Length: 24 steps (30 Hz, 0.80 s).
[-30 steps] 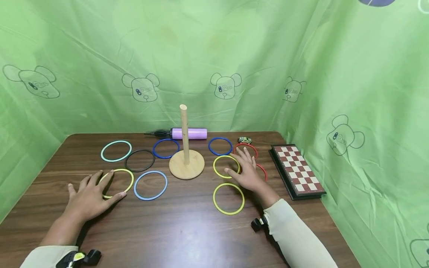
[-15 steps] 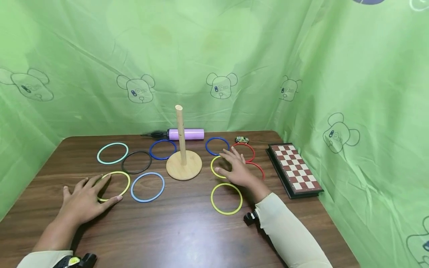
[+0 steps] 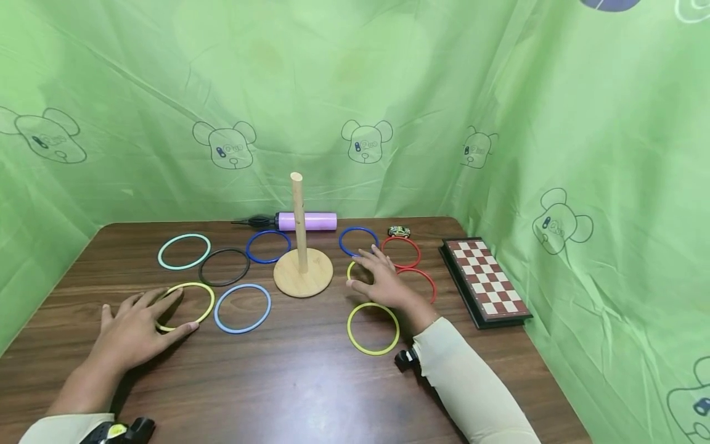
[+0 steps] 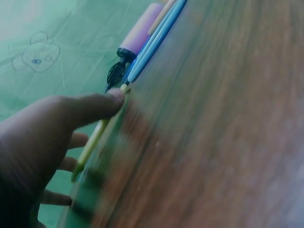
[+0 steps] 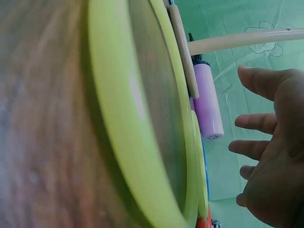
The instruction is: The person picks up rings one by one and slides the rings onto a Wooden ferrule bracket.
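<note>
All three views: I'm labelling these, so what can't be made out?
Head view: most of the far yellow plastic ring, hidden behind the right hand.
Head view: markings on the green-black toy car, too small.
Left wrist view: brown wooden table, fine detail blurred.
Right wrist view: nearest yellow plastic ring, cut off by the top edge.

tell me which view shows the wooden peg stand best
The head view: the wooden peg stand shows whole, its round base and upright peg unobstructed. The right wrist view shows the base edge-on and the peg cut off by the frame. In the left wrist view, probably just a sliver shows.
</note>
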{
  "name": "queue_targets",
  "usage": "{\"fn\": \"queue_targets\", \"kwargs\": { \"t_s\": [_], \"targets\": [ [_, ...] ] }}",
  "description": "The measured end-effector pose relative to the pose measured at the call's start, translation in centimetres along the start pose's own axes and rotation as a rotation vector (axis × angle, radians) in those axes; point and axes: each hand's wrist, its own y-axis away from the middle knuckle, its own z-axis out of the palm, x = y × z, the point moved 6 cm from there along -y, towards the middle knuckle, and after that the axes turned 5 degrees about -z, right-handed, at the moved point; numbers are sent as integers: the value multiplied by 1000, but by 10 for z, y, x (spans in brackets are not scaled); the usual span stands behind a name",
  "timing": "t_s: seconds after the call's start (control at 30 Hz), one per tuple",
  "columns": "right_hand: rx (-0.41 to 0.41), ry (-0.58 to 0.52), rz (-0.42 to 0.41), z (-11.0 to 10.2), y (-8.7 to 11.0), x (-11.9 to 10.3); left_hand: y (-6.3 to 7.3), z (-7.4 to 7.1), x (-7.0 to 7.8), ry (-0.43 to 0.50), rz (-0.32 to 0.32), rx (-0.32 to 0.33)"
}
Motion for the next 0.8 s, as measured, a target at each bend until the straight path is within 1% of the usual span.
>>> {"fn": "queue_targets", "kwargs": {
  "t_s": [0.2,0.4,0.5,0.63,0.8],
  "targets": [
    [-15,10,-7,-3,-2,-4,-3,-15,5,36,41,75],
    [-67,16,-15,1,-5,-8,-8,-25,12,70,82,134],
    [-101,-1,-13,5,-6,-11,-13,-30,17,95,102,172],
    [-152,10,-26,13,-9,-14,-18,-37,24,139,111,217],
    [-195,28,-43,17,-11,-22,-31,-44,40,174,136,247]
  ]
}}
